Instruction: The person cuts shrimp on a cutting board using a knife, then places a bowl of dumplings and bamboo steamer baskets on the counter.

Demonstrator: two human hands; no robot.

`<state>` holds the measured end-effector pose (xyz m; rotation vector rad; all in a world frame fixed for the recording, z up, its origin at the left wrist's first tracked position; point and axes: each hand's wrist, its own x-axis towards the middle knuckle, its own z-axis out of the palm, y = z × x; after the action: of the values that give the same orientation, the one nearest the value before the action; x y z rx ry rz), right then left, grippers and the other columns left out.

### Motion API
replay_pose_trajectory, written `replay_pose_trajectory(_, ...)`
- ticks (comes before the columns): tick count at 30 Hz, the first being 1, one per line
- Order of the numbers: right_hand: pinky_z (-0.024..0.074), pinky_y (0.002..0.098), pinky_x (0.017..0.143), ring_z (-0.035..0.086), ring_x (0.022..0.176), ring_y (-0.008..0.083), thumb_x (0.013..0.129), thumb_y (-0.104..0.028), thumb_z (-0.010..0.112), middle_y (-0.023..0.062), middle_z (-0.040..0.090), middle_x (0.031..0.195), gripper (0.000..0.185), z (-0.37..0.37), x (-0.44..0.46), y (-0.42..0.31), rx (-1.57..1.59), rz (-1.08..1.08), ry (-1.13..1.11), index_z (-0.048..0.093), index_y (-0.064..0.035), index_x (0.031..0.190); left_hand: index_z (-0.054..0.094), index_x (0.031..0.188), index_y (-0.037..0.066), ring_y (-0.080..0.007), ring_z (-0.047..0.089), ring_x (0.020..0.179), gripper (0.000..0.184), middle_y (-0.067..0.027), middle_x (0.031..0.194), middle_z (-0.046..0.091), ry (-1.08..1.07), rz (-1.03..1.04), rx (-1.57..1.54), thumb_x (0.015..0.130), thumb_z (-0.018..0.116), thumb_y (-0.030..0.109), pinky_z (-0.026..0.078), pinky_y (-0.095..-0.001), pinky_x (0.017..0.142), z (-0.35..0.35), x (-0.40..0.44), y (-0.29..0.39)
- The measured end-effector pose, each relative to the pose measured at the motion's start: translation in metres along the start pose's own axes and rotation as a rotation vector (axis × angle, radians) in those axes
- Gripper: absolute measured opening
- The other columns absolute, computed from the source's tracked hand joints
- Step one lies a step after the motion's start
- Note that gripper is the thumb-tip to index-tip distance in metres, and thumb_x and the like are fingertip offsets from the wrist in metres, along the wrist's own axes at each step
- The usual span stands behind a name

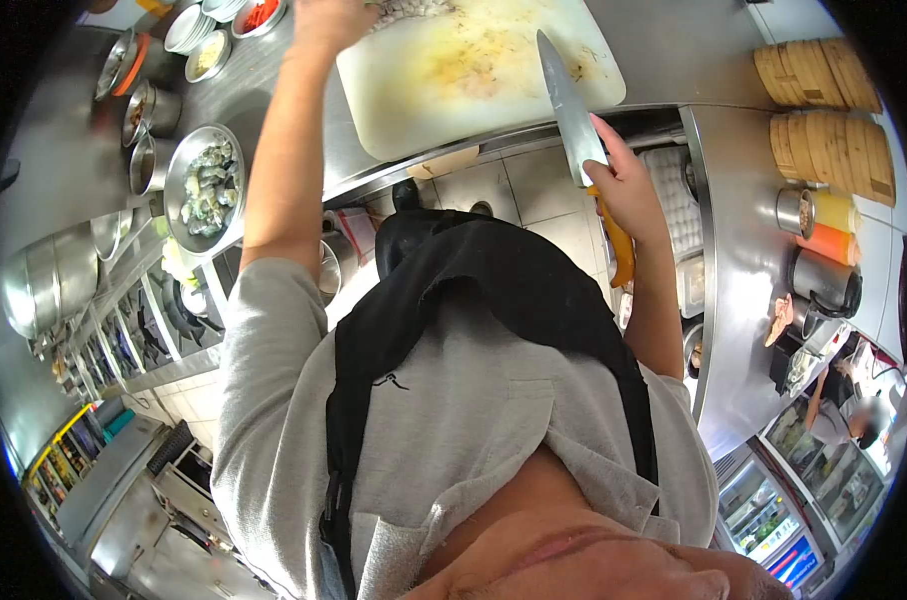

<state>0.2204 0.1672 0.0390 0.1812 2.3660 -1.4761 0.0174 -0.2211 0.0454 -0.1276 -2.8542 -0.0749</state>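
Note:
In the head view, my right hand is closed around a kitchen knife with a yellow handle. Its broad blade points away from me over the near right part of a white cutting board, which has yellow-brown stains. My left hand is at the top edge, beside the far left corner of the board. Its fingers are mostly cut off, so their grip does not show. Right beside it lies a pile of small greyish cut pieces. A steel bowl holding grey, shiny pieces stands left of my forearm.
Small bowls, one with red pieces, and white dishes stand at the upper left. Bamboo steamers and containers line the right counter. Another person is at the far right.

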Motion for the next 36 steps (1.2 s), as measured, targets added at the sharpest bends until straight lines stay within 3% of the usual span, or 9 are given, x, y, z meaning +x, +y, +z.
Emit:
replay_pose_trajectory(3,0.0528,0.0409,0.068,0.066,0.067,0.0311,0.094,-0.016,0.058,0.0182,0.070,0.088,0.064,0.003,0.003,-0.004,-0.288,-0.264,0.161,0.047,-0.0247,0.156,0.071,0.115,0.011,-0.0380,0.068,0.105,0.037,-0.0165,0.111,0.072,0.116,0.001,-0.036,0.084,0.079,0.028,0.053,-0.0482,0.092,-0.037,-0.015,-0.045)
replay_pose_trajectory(8,0.0507,0.0532,0.077,0.066,0.080,0.0435,0.095,-0.018,0.054,0.0241,0.069,0.087,0.066,0.002,0.011,-0.028,-0.682,-0.094,0.066,0.039,-0.0312,0.159,0.072,0.113,0.009,-0.0399,0.070,0.096,0.031,-0.0176,0.107,0.074,0.041,-0.279,-0.035,0.085,0.075,0.023,0.055,-0.0480,0.084,-0.103,-0.049,-0.098)
replay_pose_trajectory(10,0.0508,0.0522,0.074,0.067,0.078,0.0430,0.095,-0.019,0.055,0.0244,0.068,0.085,0.067,0.005,0.018,-0.016,-0.724,-0.145,0.079,0.039,-0.0327,0.159,0.074,0.105,0.007,-0.0396,0.070,0.093,0.025,-0.0186,0.101,0.074,0.199,-0.183,0.071,0.085,0.073,0.022,0.055,-0.0478,0.081,-0.125,-0.077,-0.130)
replay_pose_trajectory(13,0.0509,0.0517,0.072,0.067,0.078,0.0428,0.096,-0.019,0.056,0.0239,0.069,0.086,0.068,0.007,0.019,-0.015,-0.804,-0.140,0.067,0.039,-0.0332,0.160,0.077,0.092,0.004,-0.0392,0.071,0.091,0.022,-0.0217,0.097,0.074,0.029,-0.379,0.040,0.083,0.072,0.023,0.055,-0.0475,0.080,-0.135,-0.114,-0.191)
replay_pose_trajectory(17,0.0510,0.0510,0.073,0.067,0.076,0.0435,0.095,-0.019,0.055,0.0260,0.070,0.091,0.069,0.011,0.021,-0.006,-0.725,-0.252,0.111,0.037,-0.0307,0.161,0.080,0.099,0.007,-0.0389,0.071,0.096,0.025,-0.0193,0.103,0.074,-0.482,-0.422,0.302,0.086,0.068,0.026,0.056,-0.0459,0.085,-0.089,-0.156,-0.291)
replay_pose_trajectory(18,0.0510,0.0510,0.073,0.067,0.076,0.0435,0.095,-0.019,0.055,0.0260,0.070,0.091,0.069,0.011,0.020,-0.008,-0.719,-0.259,0.105,0.037,-0.0307,0.161,0.079,0.104,0.008,-0.0352,0.072,0.099,0.037,-0.0172,0.107,0.076,-0.528,-0.481,0.243,0.083,0.072,0.038,0.056,-0.0459,0.087,-0.071,-0.175,-0.310)
replay_pose_trajectory(19,0.0508,0.0508,0.073,0.067,0.076,0.0431,0.095,-0.019,0.055,0.0254,0.070,0.091,0.069,0.011,0.019,-0.011,-0.716,-0.208,0.095,0.037,-0.0306,0.161,0.078,0.108,0.009,-0.0315,0.073,0.102,0.050,-0.0150,0.111,0.077,-0.573,-0.536,0.182,0.080,0.076,0.051,0.056,-0.0460,0.089,-0.074,-0.185,-0.304)
replay_pose_trajectory(28,0.0511,0.0496,0.073,0.067,0.074,0.0421,0.096,-0.022,0.055,0.0242,0.069,0.086,0.069,0.014,0.018,-0.010,-0.761,-0.212,0.135,0.036,-0.0311,0.161,0.079,0.114,0.016,-0.0332,0.071,0.113,0.055,-0.0138,0.120,0.075,-0.447,-0.832,0.337,0.079,0.065,0.057,0.054,-0.0469,0.096,-0.040,-0.210,-0.269)
replay_pose_trajectory(36,0.0516,0.0509,0.075,0.068,0.080,0.0427,0.096,-0.022,0.055,0.0242,0.071,0.093,0.069,0.013,0.020,-0.005,-0.747,-0.231,0.140,0.036,-0.0318,0.161,0.079,0.116,0.022,-0.0314,0.071,0.112,0.054,-0.0117,0.117,0.077,-0.252,-0.812,0.179,0.078,0.067,0.058,0.055,-0.0439,0.096,-0.049,-0.211,-0.276)
